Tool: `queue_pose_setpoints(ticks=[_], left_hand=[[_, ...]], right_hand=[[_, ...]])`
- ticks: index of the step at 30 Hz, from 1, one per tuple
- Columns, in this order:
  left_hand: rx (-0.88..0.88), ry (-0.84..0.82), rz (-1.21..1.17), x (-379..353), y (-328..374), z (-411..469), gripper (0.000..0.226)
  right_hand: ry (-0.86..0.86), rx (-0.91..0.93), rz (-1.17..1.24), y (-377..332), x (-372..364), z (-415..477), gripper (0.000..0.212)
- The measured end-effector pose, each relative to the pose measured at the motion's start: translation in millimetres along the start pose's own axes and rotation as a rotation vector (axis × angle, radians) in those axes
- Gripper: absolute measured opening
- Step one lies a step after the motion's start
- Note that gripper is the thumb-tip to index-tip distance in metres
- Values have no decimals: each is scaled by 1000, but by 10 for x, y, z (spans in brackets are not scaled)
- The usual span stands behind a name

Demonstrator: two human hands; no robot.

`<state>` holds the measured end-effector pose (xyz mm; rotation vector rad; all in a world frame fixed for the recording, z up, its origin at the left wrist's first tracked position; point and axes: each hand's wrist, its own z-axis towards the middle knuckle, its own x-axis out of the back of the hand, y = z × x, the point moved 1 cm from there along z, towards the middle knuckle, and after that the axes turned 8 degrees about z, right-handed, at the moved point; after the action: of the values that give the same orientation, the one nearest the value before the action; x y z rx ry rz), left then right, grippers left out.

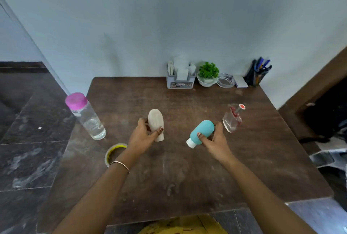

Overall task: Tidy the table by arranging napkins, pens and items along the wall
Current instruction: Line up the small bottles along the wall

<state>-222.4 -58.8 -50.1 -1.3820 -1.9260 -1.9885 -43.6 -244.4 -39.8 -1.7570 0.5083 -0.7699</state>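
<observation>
FREE: table (pixel 187 102) centre, far-left corner | BLOCKED far edge, right half: napkin holder (pixel 180 80), plant (pixel 208 73), glass dish (pixel 225 81), pen cup (pixel 256 77) | left edge: water bottle (pixel 88 117), tape roll (pixel 110 154) | right side: perfume bottle (pixel 232 119)

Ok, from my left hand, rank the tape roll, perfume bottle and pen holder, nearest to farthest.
1. Tape roll, just left of the left hand.
2. Perfume bottle, across on the right.
3. Pen holder, far back right corner.
</observation>
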Motion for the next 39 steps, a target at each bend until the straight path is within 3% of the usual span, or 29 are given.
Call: queue_pose_setpoints(ticks=[5, 16, 27, 39], left_hand=[[-13, 71, -187, 357, 191, 342, 46], [-62, 137, 51, 931, 522, 1616, 50], [-15, 68, 230, 751, 361, 2879, 50], [-15, 14, 327, 499, 302, 3231, 49]], right_hand=[[-39, 100, -116, -524, -272, 524, 43], [-224, 475, -532, -1639, -867, 2156, 32], [-256, 751, -985, -1525, -1380, 3348, 29], [-308, 792, -1130, -1358, -1416, 3646, 31]])
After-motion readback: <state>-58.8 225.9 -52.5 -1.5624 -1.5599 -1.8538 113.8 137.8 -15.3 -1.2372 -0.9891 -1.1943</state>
